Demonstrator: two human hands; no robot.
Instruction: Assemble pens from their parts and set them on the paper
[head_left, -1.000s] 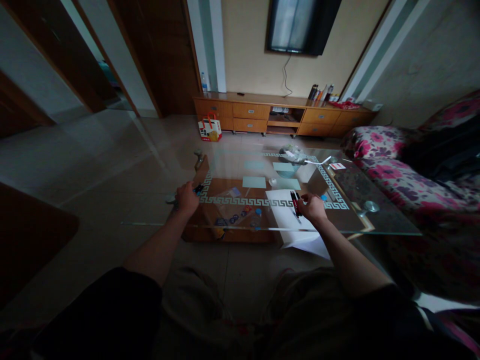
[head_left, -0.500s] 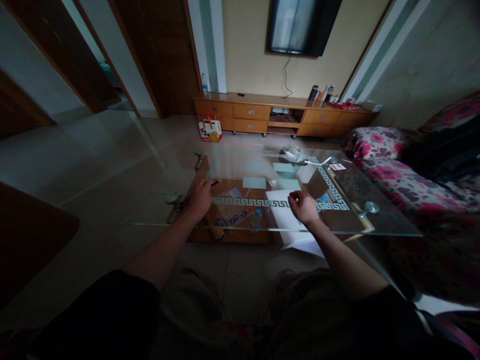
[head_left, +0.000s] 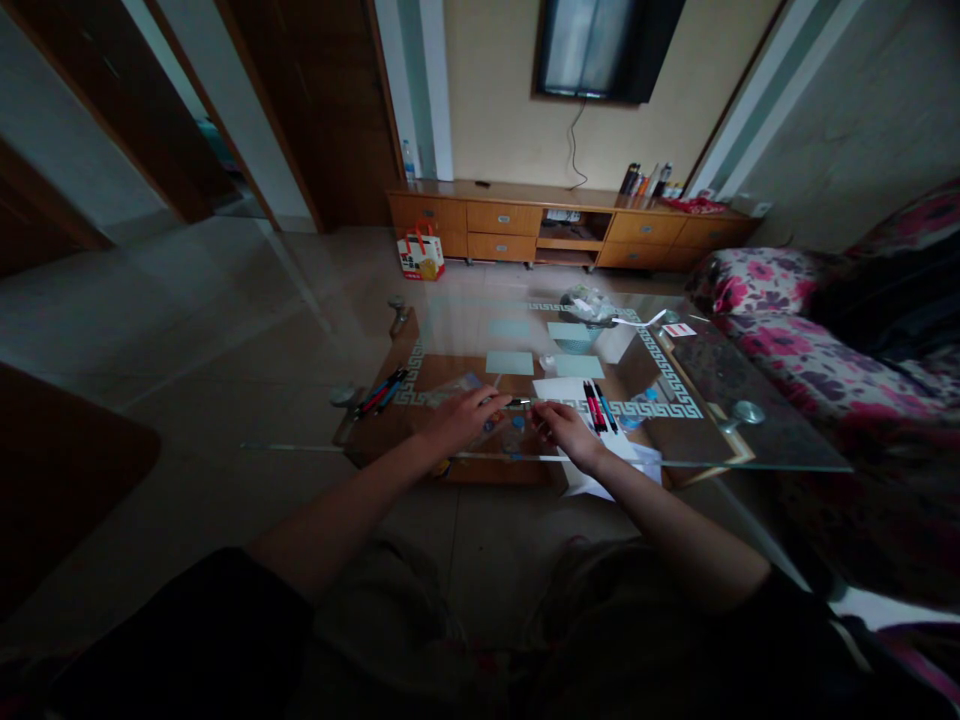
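Two hands meet over your glass worktop (head_left: 712,440): your left hand (head_left: 459,420) and right hand (head_left: 564,430) pinch their fingers on opposite ends of one pen (head_left: 517,403), just left of the white paper (head_left: 559,392).

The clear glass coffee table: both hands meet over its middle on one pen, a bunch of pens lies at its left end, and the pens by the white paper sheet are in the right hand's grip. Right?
Not quite. The head view shows the red and black pens lying loose on the white paper sheet, outside any grip. The right hand and left hand do meet on one pen over the clear glass coffee table, and the bunch of pens lies at its left end.
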